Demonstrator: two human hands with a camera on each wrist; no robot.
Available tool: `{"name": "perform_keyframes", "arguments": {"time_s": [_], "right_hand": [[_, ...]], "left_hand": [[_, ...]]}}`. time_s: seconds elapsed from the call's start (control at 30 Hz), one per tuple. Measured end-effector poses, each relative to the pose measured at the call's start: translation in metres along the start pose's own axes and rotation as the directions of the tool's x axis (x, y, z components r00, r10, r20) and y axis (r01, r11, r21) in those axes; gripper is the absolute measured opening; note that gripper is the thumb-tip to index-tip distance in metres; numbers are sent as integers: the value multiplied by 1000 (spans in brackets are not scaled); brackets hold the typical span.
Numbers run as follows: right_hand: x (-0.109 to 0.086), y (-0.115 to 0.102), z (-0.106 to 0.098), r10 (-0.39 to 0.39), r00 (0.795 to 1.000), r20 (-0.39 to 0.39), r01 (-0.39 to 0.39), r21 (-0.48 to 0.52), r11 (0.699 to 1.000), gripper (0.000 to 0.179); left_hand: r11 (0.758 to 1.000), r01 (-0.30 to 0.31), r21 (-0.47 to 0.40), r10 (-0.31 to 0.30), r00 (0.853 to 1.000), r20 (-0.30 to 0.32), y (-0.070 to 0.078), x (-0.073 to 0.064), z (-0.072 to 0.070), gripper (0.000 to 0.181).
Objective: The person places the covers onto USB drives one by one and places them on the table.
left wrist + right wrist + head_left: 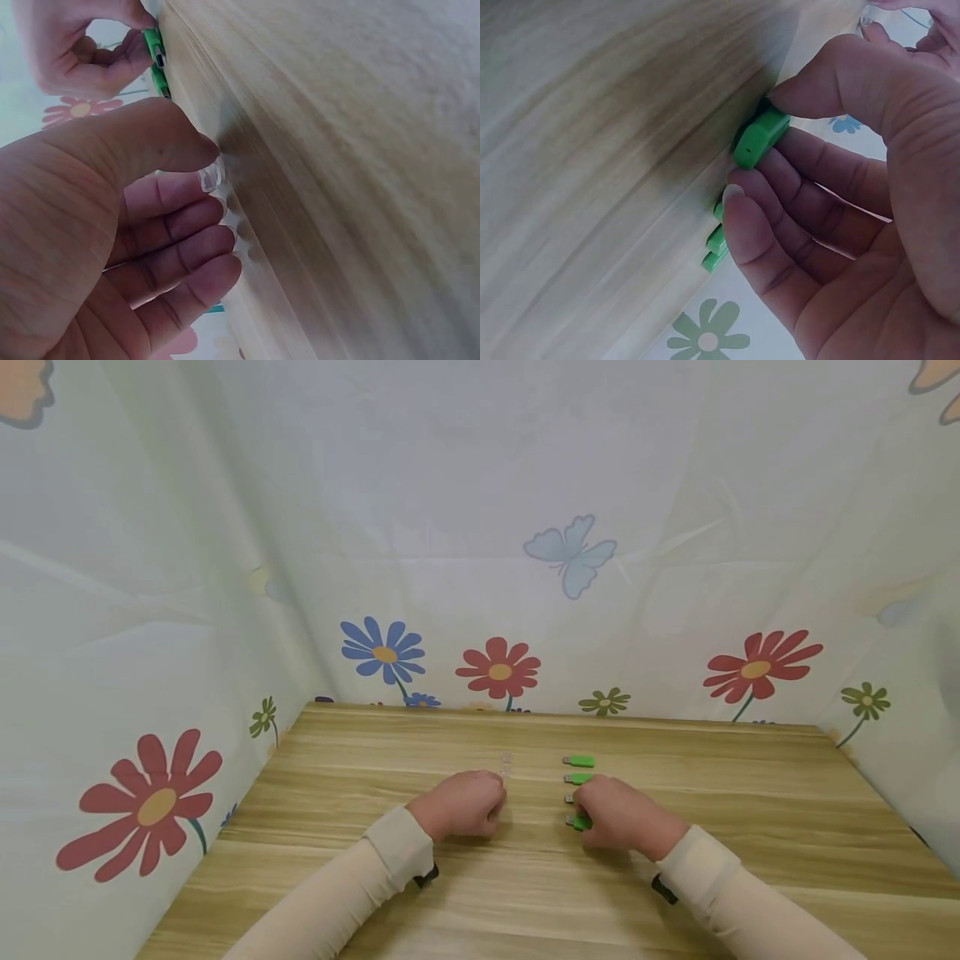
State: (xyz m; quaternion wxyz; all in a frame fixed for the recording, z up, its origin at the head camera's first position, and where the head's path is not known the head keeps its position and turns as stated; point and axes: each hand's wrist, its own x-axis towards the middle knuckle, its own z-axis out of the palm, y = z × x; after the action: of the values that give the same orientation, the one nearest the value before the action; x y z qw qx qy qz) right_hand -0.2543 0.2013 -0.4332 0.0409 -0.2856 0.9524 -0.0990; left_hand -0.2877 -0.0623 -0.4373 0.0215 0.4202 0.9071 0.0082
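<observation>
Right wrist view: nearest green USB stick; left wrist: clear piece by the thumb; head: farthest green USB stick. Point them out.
Nearest green USB stick (760,140): right wrist view, green body.
Clear piece (211,177): left wrist view, visible middle.
Farthest green USB stick (581,762): head view, green body.

Middle lane: bare tabletop (532,902) between the left hand (459,806) and right hand (626,817), running toward the far edge.
Lane's left side: clear pieces (506,759), lined up from the left hand toward the far edge.
Lane's right side: green USB sticks (578,779), partly under the right hand.
Outer lanes: bare wood from each hand to its side edge, forearms crossing nearer in.
Far and side edges: flowered sheet (450,527) rising like a wall.
</observation>
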Motion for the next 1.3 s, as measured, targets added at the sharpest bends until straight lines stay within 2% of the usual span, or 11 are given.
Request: {"name": "perform_keyframes", "arguments": {"time_s": [0.27,0.5,0.7,1.0,1.17,1.3], "right_hand": [[-4,0,-7,-16,999,-28,17,40,999,24],[-5,2,-13,-16,1000,-22,17,47,999,23],[-5,5,-16,-63,997,-32,65,56,996,22],[-5,3,-24,-47,998,-29,50,113,992,17],[-4,2,-27,-95,994,-47,100,131,986,18],[-5,2,-30,-109,993,-46,114,137,984,15]], "left_hand": [[998,6,-57,-7,1000,-13,-6,-1,4,27],[990,44,-135,-46,999,-13,-7,-5,-3,18],[989,30,-147,-33,999,-15,-5,-6,-8,12],[983,25,-181,-32,999,-35,-6,-6,-10,11],[975,2,-223,-17,998,-65,-5,-7,-12,10],[961,8,-277,-30,997,-73,-4,-7,-13,10]]}}
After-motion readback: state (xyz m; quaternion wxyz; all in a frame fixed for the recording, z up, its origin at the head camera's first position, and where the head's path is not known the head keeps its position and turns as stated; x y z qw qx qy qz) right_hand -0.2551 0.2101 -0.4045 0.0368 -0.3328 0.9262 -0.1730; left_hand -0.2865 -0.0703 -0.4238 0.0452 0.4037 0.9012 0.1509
